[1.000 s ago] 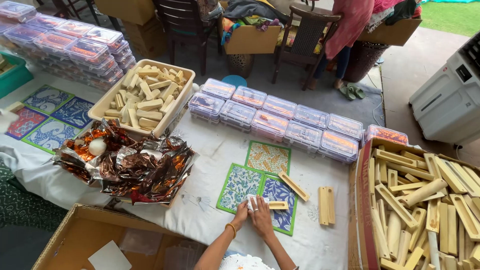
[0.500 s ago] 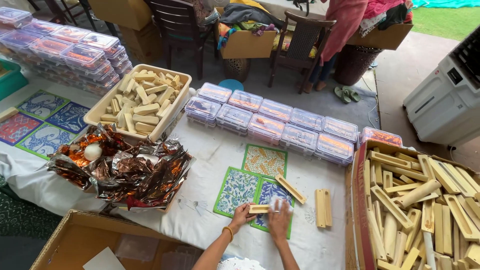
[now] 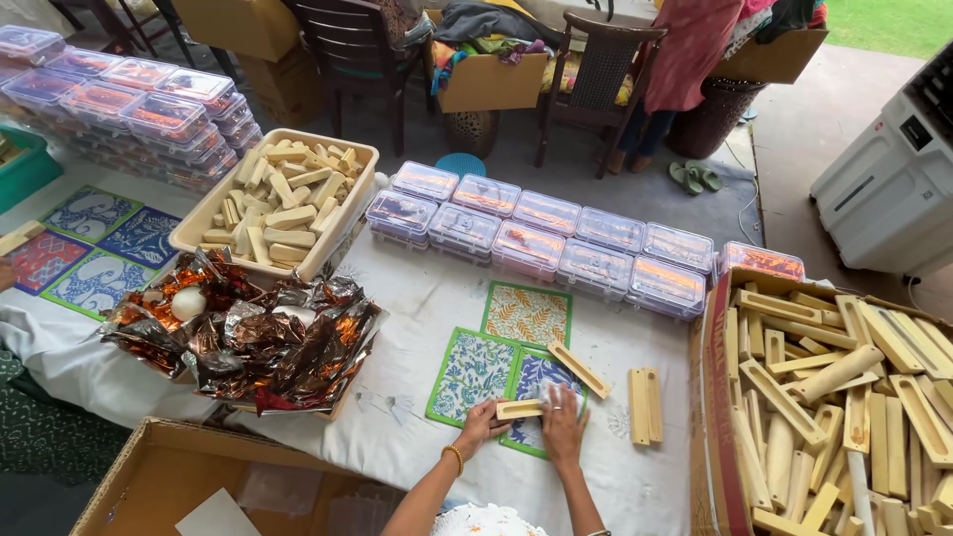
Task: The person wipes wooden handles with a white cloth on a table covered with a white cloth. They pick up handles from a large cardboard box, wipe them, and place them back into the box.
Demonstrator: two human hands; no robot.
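Wooden tray piece [image 3: 520,408] lies near the table's front edge, over blue patterned cards [image 3: 536,387]. Left hand [image 3: 479,425] pinches its end; right hand [image 3: 563,429] presses flat, fingers spread. Steadying both ends should keep it square.

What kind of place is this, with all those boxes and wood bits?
Probably a small craft-packing workspace: rows of clear lidded boxes, a carton of wooden pieces, and patterned cards on a cloth-covered table.
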